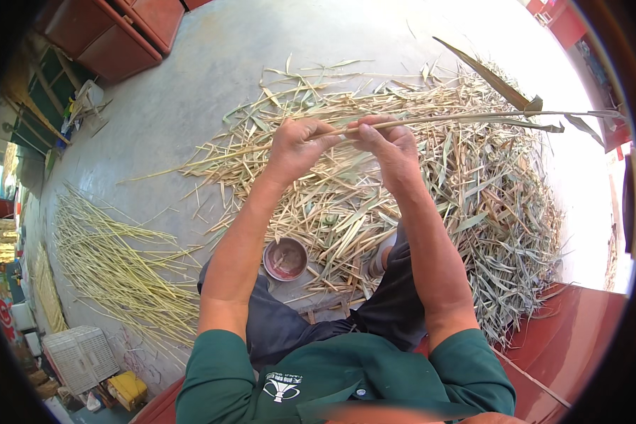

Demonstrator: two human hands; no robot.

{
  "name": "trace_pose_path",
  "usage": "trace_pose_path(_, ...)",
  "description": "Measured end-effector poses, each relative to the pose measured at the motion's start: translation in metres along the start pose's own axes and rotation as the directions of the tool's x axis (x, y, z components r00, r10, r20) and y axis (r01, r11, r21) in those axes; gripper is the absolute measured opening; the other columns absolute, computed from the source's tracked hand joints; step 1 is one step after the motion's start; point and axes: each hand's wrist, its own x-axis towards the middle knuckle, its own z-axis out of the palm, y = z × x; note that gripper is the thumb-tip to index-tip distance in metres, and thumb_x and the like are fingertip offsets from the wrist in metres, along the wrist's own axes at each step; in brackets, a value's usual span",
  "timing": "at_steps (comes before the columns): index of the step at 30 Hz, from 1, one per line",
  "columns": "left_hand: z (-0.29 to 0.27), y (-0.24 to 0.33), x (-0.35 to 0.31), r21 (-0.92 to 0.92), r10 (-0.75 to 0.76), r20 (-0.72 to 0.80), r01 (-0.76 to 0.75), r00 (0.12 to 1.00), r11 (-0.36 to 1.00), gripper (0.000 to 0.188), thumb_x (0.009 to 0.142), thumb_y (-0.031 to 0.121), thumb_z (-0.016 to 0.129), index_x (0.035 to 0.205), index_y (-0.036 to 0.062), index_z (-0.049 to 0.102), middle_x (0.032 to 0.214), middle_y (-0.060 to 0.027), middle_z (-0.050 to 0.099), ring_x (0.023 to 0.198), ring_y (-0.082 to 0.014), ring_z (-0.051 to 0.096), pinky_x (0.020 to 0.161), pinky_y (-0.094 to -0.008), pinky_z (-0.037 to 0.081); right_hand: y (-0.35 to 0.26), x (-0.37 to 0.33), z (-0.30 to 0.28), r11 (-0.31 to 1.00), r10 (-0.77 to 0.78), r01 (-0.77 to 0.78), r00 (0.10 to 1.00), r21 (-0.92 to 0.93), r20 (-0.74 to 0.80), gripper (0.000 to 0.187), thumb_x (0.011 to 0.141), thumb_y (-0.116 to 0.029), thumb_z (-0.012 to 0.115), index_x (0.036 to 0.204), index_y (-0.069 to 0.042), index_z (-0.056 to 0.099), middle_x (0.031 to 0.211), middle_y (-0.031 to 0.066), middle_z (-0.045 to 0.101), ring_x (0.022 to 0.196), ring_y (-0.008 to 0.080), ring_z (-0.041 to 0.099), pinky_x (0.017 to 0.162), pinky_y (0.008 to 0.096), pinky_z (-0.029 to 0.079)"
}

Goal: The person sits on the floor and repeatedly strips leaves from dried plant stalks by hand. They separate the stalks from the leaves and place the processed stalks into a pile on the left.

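Observation:
A long dry reed stalk (445, 119) stretches across in front of me, held up in both hands. Its right part carries dried leaves (498, 85), while a thin bare end reaches out to the left. My left hand (296, 147) is closed round the stalk, thumb and fingers pinching it. Close beside it, my right hand (389, 141) pinches the same stalk with thumb and forefinger. Beneath both hands spreads a wide heap of cut stalk pieces and dry leaves (332, 233).
Peeled yellow-green stalks (120, 265) lie in a bundle on the floor at left. A round metal bowl (285, 259) stands between my legs. Red cabinets (109, 35) are at the far left; a white crate (81, 358) and yellow box (127, 389) sit near left. Leaves pile up at right.

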Motion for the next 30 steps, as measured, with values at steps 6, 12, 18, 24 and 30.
trace_pose_path(6, 0.001, -0.008, -0.005, -0.307, -0.228, 0.01, 0.22, 0.974, 0.926, 0.011, 0.085, 0.003, 0.079, 0.094, 0.0005, 0.075, 0.086, -0.0041, 0.074, 0.077, -0.0087, 0.067, 0.071, -0.0227, 0.056, -0.007, -0.003, 0.007, 0.999, 0.025, -0.024, 1.0, -0.034, 0.009, 0.017, 0.096, -0.011, 0.067, 0.109, -0.001, 0.064, 0.103, 0.0101, 0.073, 0.095, 0.0177, 0.072, 0.081, 0.0284, 0.057)
trace_pose_path(12, -0.017, -0.009, -0.003, -0.599, -0.281, -0.211, 0.104, 0.936, 0.794, 0.015, 0.087, 0.013, 0.08, 0.092, 0.0012, 0.071, 0.082, -0.0053, 0.073, 0.075, -0.0101, 0.067, 0.072, -0.0252, 0.054, 0.001, -0.002, 0.0, 0.998, 0.016, -0.016, 1.0, -0.063, -0.007, 0.015, 0.094, -0.01, 0.067, 0.105, -0.001, 0.065, 0.101, 0.0126, 0.074, 0.098, 0.0193, 0.071, 0.087, 0.0322, 0.057)
trace_pose_path(18, -0.116, -0.04, -0.008, -0.326, -0.209, -0.517, 0.034, 0.83, 0.945, 0.024, 0.088, 0.025, 0.079, 0.092, 0.0033, 0.07, 0.085, -0.0068, 0.074, 0.078, -0.0164, 0.066, 0.078, -0.032, 0.047, -0.012, 0.001, -0.03, 0.985, 0.05, -0.063, 0.995, -0.162, -0.082, 0.013, 0.094, -0.006, 0.064, 0.105, 0.0, 0.065, 0.102, 0.012, 0.072, 0.095, 0.0193, 0.071, 0.082, 0.0309, 0.06)
trace_pose_path(24, -0.069, -0.037, -0.012, 0.485, 0.051, -0.037, -0.027, 0.998, 0.874, 0.037, 0.082, 0.038, 0.079, 0.102, 0.008, 0.076, 0.099, -0.0106, 0.075, 0.096, -0.0268, 0.067, 0.088, -0.0384, 0.048, -0.015, 0.005, -0.023, 0.992, 0.041, -0.05, 0.996, -0.113, -0.082, 0.018, 0.093, -0.009, 0.067, 0.108, 0.0, 0.063, 0.105, 0.0145, 0.073, 0.096, 0.0221, 0.072, 0.086, 0.0323, 0.057)
trace_pose_path(30, -0.044, -0.053, -0.008, 0.112, -0.217, 0.18, 0.2, 0.959, 0.973, 0.024, 0.083, 0.022, 0.082, 0.097, 0.0034, 0.076, 0.091, -0.0065, 0.076, 0.084, -0.0142, 0.07, 0.074, -0.0331, 0.055, -0.01, 0.008, -0.022, 0.997, 0.056, -0.06, 0.995, -0.05, -0.088, 0.018, 0.091, -0.006, 0.069, 0.107, 0.0, 0.063, 0.105, 0.0162, 0.073, 0.094, 0.0231, 0.072, 0.08, 0.0321, 0.06)
